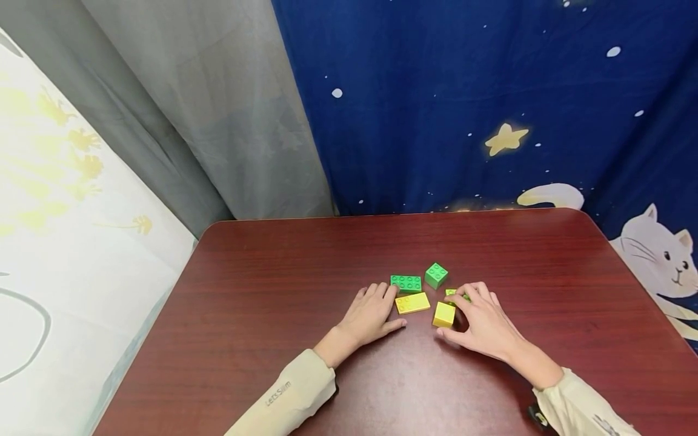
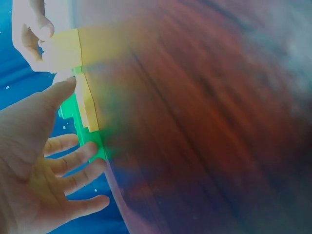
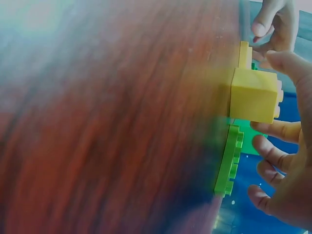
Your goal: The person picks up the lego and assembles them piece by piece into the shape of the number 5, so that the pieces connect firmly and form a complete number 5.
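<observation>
In the head view my left hand point(image 1: 371, 315) lies with spread fingers at the left of a flat yellow brick point(image 1: 414, 303) and a green eight-stud brick point(image 1: 406, 283). Its index fingertip overlaps the green brick's corner; contact is unclear. My right hand point(image 1: 488, 324) spans a yellow cube-shaped brick point(image 1: 444, 315), thumb in front and fingers behind. The right wrist view shows this yellow brick point(image 3: 254, 95) standing on the table, a fingertip close against one side and the thumb seemingly apart. Partly hidden beneath the right fingers is a lime flat brick point(image 3: 229, 161).
A small green four-stud brick point(image 1: 436, 275) sits behind the others. All bricks lie on a dark red wooden table point(image 1: 283, 260) with rounded far corners. A blue curtain point(image 1: 436, 121) and a grey curtain point(image 1: 218, 109) hang beyond its far edge.
</observation>
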Available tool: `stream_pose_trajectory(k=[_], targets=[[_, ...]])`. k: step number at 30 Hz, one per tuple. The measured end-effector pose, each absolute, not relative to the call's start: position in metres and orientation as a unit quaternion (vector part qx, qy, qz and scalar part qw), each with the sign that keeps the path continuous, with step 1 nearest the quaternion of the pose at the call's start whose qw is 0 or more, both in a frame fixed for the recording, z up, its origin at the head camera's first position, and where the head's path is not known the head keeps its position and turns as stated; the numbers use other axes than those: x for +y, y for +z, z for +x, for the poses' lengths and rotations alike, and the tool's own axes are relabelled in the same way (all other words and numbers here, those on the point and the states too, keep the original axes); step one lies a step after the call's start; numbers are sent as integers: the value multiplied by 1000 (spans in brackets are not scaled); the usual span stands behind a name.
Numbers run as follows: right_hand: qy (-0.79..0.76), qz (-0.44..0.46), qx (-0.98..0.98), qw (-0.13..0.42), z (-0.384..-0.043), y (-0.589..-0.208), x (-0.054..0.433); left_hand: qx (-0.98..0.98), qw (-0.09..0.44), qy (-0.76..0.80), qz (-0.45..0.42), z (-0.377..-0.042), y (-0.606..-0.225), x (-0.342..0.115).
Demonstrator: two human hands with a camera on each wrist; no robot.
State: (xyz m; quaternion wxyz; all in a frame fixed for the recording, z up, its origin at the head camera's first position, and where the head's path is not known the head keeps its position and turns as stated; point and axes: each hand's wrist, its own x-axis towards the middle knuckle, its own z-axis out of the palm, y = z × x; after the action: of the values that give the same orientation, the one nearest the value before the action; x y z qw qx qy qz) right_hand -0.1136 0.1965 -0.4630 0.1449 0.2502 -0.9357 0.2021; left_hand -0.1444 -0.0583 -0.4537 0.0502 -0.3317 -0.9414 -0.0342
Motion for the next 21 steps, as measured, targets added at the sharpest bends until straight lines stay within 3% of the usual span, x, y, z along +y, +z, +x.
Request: stream_pose_trajectory(k=[21], targets=[[170, 259, -933, 182, -116, -466, 193, -940, 64, 3, -335, -151, -456, -52]])
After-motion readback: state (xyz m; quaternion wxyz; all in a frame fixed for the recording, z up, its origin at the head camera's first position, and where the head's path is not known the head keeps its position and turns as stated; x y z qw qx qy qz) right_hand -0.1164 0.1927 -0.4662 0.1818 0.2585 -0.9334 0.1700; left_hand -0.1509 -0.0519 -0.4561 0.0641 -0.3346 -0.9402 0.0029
